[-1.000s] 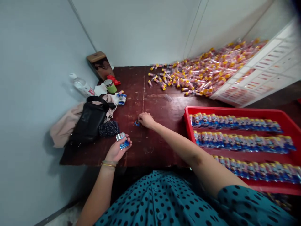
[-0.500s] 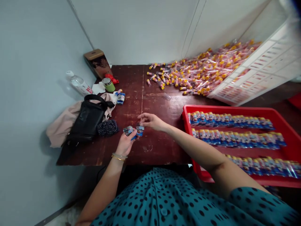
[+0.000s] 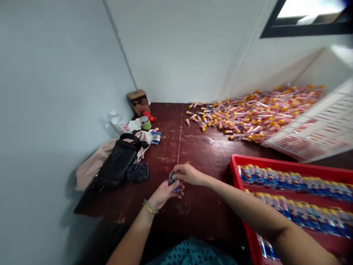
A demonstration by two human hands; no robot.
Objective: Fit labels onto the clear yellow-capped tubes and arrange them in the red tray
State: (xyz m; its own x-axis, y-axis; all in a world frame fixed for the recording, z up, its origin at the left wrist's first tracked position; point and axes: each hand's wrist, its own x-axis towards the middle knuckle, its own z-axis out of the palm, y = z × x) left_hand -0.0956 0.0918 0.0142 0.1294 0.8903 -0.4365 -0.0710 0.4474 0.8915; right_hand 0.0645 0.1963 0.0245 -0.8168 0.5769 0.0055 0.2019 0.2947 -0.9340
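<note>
1. Left hand [image 3: 164, 192] and right hand [image 3: 189, 174] meet above the worktop [image 3: 198, 147], both grips pinched narrow on the blue packets [image 3: 172, 179]
2. Risk: the packets look flat and glossy, so they could slip and scatter
3. Scuffed dark wood; red plastic tray [image 3: 234, 173] to the right; heap of yellow-capped tubes [image 3: 253, 114] behind

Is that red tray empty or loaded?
Loaded: the red tray holds several rows of blue packets, packed side by side.
</note>
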